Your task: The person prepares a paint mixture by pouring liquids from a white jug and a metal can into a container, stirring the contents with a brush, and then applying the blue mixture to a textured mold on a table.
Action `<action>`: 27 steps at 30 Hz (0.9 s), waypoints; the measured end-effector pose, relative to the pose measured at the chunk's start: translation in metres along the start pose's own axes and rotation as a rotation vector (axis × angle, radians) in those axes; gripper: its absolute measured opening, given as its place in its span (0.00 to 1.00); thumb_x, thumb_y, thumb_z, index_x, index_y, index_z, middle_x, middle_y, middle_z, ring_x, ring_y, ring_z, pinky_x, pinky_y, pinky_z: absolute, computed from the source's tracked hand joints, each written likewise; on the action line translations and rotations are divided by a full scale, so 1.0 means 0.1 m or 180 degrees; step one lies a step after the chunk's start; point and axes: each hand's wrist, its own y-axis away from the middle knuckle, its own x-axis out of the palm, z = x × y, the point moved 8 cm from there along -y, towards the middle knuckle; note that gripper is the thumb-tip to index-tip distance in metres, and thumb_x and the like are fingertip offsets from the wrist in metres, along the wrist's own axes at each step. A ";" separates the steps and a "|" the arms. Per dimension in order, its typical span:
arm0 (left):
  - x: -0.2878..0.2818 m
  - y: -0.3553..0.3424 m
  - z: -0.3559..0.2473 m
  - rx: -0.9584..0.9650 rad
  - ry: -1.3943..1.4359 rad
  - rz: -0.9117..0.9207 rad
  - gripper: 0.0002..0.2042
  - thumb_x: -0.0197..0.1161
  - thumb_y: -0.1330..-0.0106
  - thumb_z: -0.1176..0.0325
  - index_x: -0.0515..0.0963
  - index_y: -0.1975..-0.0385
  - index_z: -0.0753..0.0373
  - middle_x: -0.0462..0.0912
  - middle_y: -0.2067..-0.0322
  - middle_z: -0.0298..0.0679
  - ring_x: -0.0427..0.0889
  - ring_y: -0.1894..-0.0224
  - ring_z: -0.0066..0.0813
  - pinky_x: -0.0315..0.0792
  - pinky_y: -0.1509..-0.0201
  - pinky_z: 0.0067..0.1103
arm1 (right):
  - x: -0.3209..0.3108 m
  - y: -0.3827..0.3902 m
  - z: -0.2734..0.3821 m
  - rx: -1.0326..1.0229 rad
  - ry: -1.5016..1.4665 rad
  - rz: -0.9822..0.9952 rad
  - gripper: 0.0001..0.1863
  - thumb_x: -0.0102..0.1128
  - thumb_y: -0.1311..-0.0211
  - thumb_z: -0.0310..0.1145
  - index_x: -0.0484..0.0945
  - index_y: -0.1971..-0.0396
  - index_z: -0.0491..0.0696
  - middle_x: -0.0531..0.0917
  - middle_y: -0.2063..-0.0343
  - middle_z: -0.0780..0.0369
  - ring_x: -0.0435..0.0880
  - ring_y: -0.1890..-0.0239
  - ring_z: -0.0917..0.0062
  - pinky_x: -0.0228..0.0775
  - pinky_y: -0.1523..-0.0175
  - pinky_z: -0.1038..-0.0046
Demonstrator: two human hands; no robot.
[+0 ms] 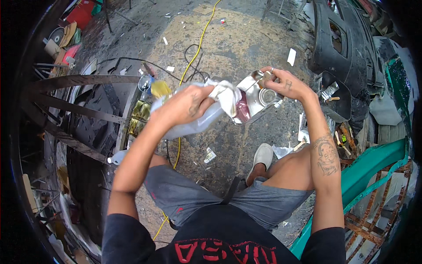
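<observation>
My left hand (191,105) is closed at a translucent plastic jug (200,123), which is smeared by motion. At its fingertips, a crumpled white cloth (226,99) reaches the near-left side of a shiny rectangular metal can (252,94). Whether the fingers grip the cloth as well as the jug, I cannot tell. My right hand (283,83) holds the can's far right edge, fingers bent over its top. A round metal cap or spout (267,96) shows on the can, with a dark reddish patch near the cloth.
A yellow cord (203,33) and a dark cable cross the littered floor. Metal bars (88,80) and cans, one blue-rimmed (145,82), stand left. Rightward are a black vehicle panel (340,33), a dark bin (336,103) and a green metal panel (373,169) beside a rusty grid.
</observation>
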 end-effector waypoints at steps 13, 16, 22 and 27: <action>0.45 0.61 0.36 -0.0493 0.0994 -0.0873 0.14 0.54 0.34 0.76 0.74 0.50 0.65 0.82 0.62 0.55 0.80 0.58 0.59 0.73 0.53 0.38 | 0.01 -0.06 0.08 -0.0005 -0.0123 -0.0052 0.33 0.58 0.41 0.52 0.73 0.37 0.53 0.79 0.76 0.58 0.77 0.72 0.69 0.69 0.62 0.63; 0.59 0.64 0.46 -0.0569 0.0838 -0.0870 0.12 0.55 0.35 0.76 0.74 0.52 0.65 0.81 0.63 0.55 0.80 0.59 0.60 0.73 0.54 0.40 | 0.00 -0.03 0.00 0.0168 -0.0188 0.0045 0.34 0.58 0.41 0.53 0.72 0.36 0.52 0.80 0.76 0.58 0.77 0.71 0.70 0.69 0.63 0.64; 0.64 0.74 0.63 -0.0649 0.0654 -0.0879 0.09 0.55 0.36 0.76 0.73 0.57 0.66 0.81 0.65 0.57 0.79 0.60 0.61 0.72 0.56 0.41 | -0.12 0.02 0.09 0.0148 -0.0403 -0.0080 0.30 0.59 0.37 0.49 0.73 0.38 0.49 0.81 0.71 0.63 0.76 0.69 0.77 0.68 0.63 0.72; 0.74 0.79 0.75 -0.0692 0.0604 -0.0855 0.10 0.54 0.36 0.76 0.73 0.56 0.66 0.80 0.65 0.57 0.78 0.59 0.61 0.71 0.56 0.41 | -0.23 0.04 -0.07 0.0175 -0.0469 -0.0359 0.27 0.58 0.35 0.45 0.73 0.39 0.49 0.83 0.65 0.63 0.76 0.67 0.80 0.68 0.62 0.74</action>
